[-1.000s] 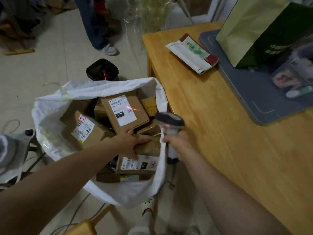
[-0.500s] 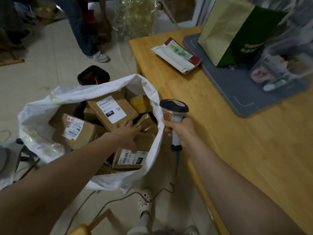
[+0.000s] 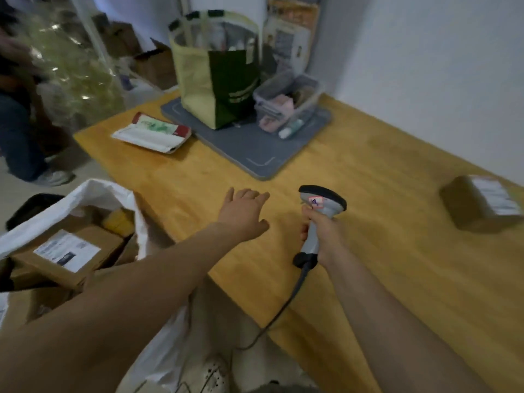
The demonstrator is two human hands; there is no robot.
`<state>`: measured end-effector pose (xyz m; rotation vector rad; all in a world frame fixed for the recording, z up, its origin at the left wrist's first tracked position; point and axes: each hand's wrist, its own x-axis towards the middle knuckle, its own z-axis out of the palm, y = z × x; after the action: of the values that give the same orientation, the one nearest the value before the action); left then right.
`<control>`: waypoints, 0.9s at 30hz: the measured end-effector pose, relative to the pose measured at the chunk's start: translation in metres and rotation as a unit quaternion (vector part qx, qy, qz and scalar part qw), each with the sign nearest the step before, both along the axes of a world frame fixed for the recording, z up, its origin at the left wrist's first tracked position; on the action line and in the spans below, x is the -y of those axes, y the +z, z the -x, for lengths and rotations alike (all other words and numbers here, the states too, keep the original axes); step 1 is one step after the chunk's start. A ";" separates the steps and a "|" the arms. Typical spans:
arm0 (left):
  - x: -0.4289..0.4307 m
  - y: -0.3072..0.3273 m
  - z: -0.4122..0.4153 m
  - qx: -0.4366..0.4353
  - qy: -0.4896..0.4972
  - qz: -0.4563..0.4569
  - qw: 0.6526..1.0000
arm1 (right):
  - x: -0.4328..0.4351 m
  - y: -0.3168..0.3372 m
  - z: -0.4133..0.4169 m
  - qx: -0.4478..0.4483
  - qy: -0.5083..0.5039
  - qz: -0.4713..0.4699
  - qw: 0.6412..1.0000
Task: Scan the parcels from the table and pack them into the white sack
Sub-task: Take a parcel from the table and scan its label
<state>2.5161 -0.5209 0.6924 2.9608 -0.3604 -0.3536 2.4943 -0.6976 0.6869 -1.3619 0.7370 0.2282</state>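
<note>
Wooden table [image 3: 382,265] under left hand [image 3: 243,217] — lifted from white sack [image 3: 93,191], fingers [image 3: 249,195] spread, right hand [image 3: 323,231] still gripping scanner [image 3: 326,197]

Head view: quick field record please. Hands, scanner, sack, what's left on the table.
left hand: open, fingers spread, over the wooden table, holding nothing
right hand: grips grey corded handheld scanner upright
white sack: open, beside table's left edge, holds labelled brown cardboard boxes
on table: brown cardboard box with white label far right; white flat mailer with red ends far left
</note>
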 end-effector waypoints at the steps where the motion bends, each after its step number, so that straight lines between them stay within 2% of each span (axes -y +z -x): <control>1: 0.030 0.003 -0.005 0.000 -0.031 -0.002 1.000 | 0.029 0.004 0.005 0.004 -0.040 0.002 0.999; 6: 0.183 0.010 -0.019 -0.008 -0.171 0.020 0.985 | 0.167 0.016 0.041 0.020 -0.203 -0.006 0.979; 13: 0.360 -0.003 -0.034 -0.008 -0.300 0.013 0.954 | 0.305 0.019 0.072 0.028 -0.322 -0.027 0.946; 19: 0.480 -0.017 -0.067 0.007 -0.337 0.013 0.941 | 0.366 0.009 0.072 0.061 -0.322 -0.063 0.943; 21: 0.511 -0.023 -0.074 0.017 -0.304 0.003 0.953 | 0.377 0.004 0.073 0.067 -0.315 -0.078 0.944; 24: 0.545 -0.035 -0.086 -0.014 -0.230 -0.012 0.973 | 0.388 -0.006 0.076 0.073 -0.305 -0.103 0.944; 27: 0.558 -0.046 -0.102 -0.027 -0.238 -0.010 0.971 | 0.392 -0.014 0.079 0.063 -0.303 -0.111 0.944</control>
<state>2.6182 -1.0791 0.6460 2.8438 -1.0679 -0.4872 2.4153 -1.0900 0.6731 -0.8744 0.9549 -0.2575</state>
